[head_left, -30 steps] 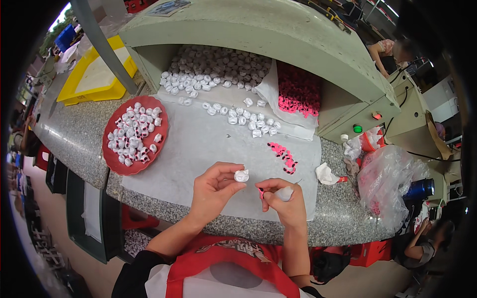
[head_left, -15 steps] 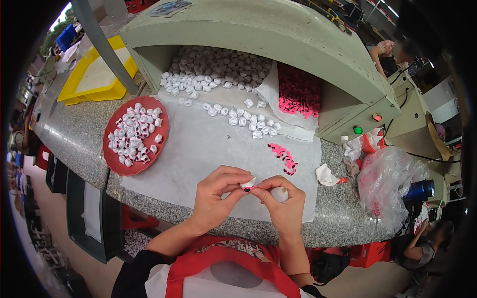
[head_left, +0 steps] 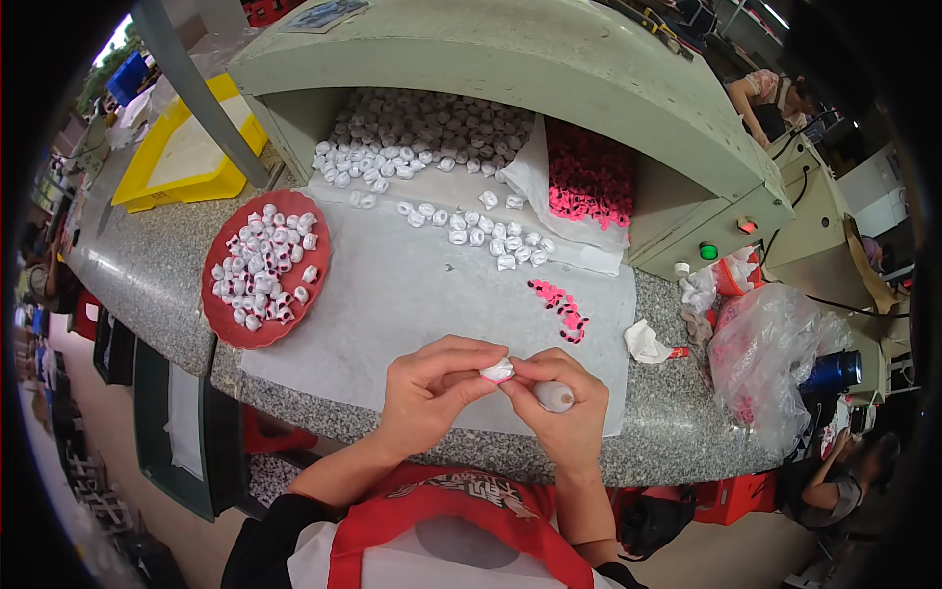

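Note:
Above the white sheet (head_left: pixel 392 294), my left hand (head_left: pixel 417 398) pinches a small white moulded piece (head_left: pixel 497 370) between thumb and fingers. A thin pink edge shows along its lower side. From the right, the thumb and forefinger of my right hand (head_left: pixel 572 422) touch the same piece. Tucked in that hand is a small whitish bottle (head_left: pixel 554 397), its rounded end outward. Beyond my hands lies a curved row of small pink-and-black pieces (head_left: pixel 561 310). Several loose white pieces (head_left: pixel 478 237) sit farther back. The red scalloped plate (head_left: pixel 211 294) at left holds white pieces, some with pink-and-black parts.
A pale green metal housing (head_left: pixel 471 59) spans the back, with heaped white pieces (head_left: pixel 422 128) and pink pieces (head_left: pixel 589 182) beneath it. A yellow tray (head_left: pixel 147 196) stands far left. Crumpled tissue (head_left: pixel 646 344) and a clear plastic bag (head_left: pixel 765 353) lie at right.
The white piece has turned in my fingers: its pink-and-black part faced me before, and now mostly white shows. The bottle in my right hand has tilted, showing more of its end.

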Tool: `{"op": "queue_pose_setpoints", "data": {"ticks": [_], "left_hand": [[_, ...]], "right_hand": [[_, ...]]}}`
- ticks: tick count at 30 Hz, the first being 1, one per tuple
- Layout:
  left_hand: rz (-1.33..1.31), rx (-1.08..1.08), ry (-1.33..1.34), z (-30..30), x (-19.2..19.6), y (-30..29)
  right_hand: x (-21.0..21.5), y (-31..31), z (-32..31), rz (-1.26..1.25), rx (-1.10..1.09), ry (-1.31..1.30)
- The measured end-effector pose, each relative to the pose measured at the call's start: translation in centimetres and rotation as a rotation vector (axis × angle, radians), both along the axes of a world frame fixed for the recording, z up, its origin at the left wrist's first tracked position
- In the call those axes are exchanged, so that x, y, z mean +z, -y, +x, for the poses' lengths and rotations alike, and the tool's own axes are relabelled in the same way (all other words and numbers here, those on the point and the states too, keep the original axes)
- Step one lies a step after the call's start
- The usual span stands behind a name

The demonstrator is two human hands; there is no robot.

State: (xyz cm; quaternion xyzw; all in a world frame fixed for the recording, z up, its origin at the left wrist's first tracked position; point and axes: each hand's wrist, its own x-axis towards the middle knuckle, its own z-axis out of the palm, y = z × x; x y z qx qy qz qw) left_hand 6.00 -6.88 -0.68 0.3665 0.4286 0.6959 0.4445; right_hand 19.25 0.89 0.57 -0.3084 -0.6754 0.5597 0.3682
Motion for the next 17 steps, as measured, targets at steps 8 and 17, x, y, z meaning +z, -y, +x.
{"op": "queue_pose_setpoints", "data": {"ticks": [8, 17], "left_hand": [[0.015, 0.080, -0.177, 0.2, -0.6, -0.1], [-0.232, -0.099, 0.335, -1.7, -3.1, -1.2]], "right_hand": [[-0.3, -0.4, -0.1, -0.027, 0.019, 0.033], [-2.5, -1.3, -1.6, 0.006, -0.025, -0.013]]}}
